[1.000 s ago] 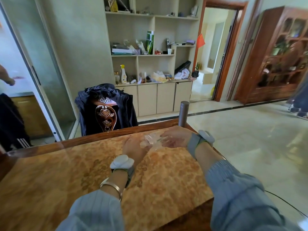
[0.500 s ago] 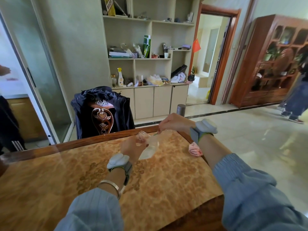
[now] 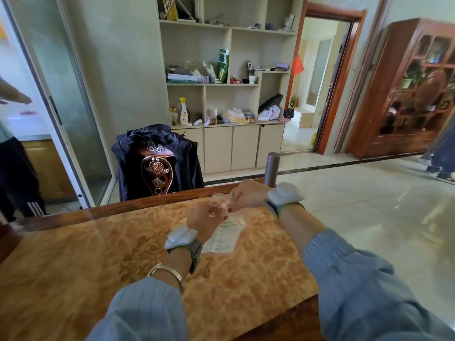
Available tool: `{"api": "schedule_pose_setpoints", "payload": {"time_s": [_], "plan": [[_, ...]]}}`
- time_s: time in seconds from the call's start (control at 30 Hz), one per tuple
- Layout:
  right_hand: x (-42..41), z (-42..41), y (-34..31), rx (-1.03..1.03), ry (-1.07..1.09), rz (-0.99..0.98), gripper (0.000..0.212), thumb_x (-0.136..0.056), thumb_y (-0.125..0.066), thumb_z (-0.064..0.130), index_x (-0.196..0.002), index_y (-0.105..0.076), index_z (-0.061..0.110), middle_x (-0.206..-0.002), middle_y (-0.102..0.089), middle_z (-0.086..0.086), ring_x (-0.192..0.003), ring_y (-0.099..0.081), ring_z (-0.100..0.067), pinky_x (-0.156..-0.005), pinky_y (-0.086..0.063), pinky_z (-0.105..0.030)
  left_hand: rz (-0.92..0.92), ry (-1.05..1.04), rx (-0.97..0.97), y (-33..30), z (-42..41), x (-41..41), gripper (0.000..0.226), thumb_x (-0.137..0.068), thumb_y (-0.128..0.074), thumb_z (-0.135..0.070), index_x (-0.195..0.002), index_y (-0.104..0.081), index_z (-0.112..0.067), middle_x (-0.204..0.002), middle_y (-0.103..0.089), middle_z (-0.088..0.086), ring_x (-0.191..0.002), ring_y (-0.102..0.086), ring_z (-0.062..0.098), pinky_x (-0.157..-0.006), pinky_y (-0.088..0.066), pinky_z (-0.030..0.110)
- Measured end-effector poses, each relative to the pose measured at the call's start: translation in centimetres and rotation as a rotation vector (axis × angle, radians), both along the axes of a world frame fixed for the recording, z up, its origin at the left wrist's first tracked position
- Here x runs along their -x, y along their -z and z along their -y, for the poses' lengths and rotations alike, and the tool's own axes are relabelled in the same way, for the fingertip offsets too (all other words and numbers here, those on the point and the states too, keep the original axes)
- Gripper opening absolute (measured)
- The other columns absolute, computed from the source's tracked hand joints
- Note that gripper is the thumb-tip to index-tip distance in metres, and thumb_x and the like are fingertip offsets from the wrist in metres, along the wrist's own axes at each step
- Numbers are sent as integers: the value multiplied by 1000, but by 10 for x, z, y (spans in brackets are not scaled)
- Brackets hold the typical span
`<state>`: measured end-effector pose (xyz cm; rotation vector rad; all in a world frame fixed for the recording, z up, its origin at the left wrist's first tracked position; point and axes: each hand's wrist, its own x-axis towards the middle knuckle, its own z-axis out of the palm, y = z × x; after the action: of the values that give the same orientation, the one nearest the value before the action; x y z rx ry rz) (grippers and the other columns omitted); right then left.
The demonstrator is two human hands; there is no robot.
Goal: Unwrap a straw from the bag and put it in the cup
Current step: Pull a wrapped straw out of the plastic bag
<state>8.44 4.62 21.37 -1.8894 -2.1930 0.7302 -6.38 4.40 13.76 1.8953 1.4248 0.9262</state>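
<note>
A clear plastic bag (image 3: 225,233) with a printed label hangs above the far part of the table (image 3: 98,254). My left hand (image 3: 204,219) grips the bag near its crumpled top. My right hand (image 3: 247,194) pinches the top of the bag from the right; what lies between its fingertips is too small to tell. No single straw can be made out through the plastic. A tall grey metal cup (image 3: 271,168) stands at the table's far right corner, just behind my right hand.
A carved chair (image 3: 157,166) with a dark jacket over it stands behind the table's far edge. Shelves and cabinets (image 3: 226,94) line the back wall. One person stands at the far left (image 3: 14,168), another at the far right (image 3: 443,153).
Both hands have lifted the bag off the table. The bag now hangs down with its label showing. The pink thing by my right wrist half a second ago is out of sight.
</note>
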Motion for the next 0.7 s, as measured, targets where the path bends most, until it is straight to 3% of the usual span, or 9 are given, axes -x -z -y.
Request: {"api": "schedule_pose_setpoints", "payload": {"time_s": [0.03,0.13,0.2,0.3,0.37,0.43,0.5,0.6,0.7], "plan": [[2,0,2,-21,2,8,17,-82,-67,16,-65,-71,14,-66,-61,24,-67,-51,-6,-63,-39,-16,3,6,6,-1,1,-2,33,-83,-68,-17,-64,-50,-38,-68,-54,-19,-67,-53,4,-62,-39,8],[4,-5,7,-80,36,-17,18,-81,-68,13,-96,-76,7,-103,-73,-1,-95,-64,-17,-77,-47,-25,4,5,34,-1,-1,-6,24,-86,-63,-21,-68,-55,-34,-73,-63,-9,-75,-63,14,-74,-52,27],[1,-7,6,-102,44,-20,20,-81,-69,13,-99,-75,6,-110,-72,-7,-103,-64,-20,-78,-44,-24,9,-9,64,1,-4,-5,22,-87,-61,-19,-68,-55,-29,-79,-66,-1,-80,-65,21,-82,-54,35],[-4,-9,2,-132,39,1,22,-78,-74,20,-90,-75,2,-92,-71,-5,-88,-62,-14,-68,-42,-17,-26,25,130,5,-7,-5,9,-86,-61,-11,-77,-60,-13,-85,-63,9,-83,-61,23,-74,-47,13],[-5,-8,0,-145,41,16,22,-76,-76,25,-81,-73,3,-72,-62,2,-69,-55,-7,-55,-37,-13,-72,19,138,6,-8,-5,6,-84,-62,-14,-82,-65,-9,-89,-68,12,-89,-64,25,-81,-48,22],[-6,-9,0,-150,46,17,25,-76,-75,29,-78,-71,4,-67,-57,4,-61,-50,-6,-53,-36,-13,-83,-10,141,5,-7,-6,16,-82,-64,-18,-86,-71,-4,-94,-73,11,-94,-67,26,-90,-51,36],[-7,-8,-2,-110,31,-2,28,-80,-72,27,-88,-74,1,-78,-64,0,-68,-55,-9,-56,-38,-15,-78,-20,141,5,-7,-7,17,-82,-65,-19,-91,-71,-5,-95,-73,9,-94,-67,24,-91,-51,37],[-8,-8,-3,-55,9,28,27,-84,-67,18,-104,-71,1,-113,-68,-10,-101,-61,-20,-77,-42,-22,-14,-35,152,8,-10,-9,13,-82,-67,-17,-93,-69,-10,-87,-68,-1,-89,-62,17,-86,-48,28],[-9,-8,-4,-86,6,38,24,-82,-70,19,-97,-73,-1,-103,-70,-9,-97,-62,-20,-73,-43,-20,43,-32,172,10,-10,-8,9,-80,-70,-17,-88,-70,-13,-84,-65,-2,-84,-60,15,-84,-47,28]]}}
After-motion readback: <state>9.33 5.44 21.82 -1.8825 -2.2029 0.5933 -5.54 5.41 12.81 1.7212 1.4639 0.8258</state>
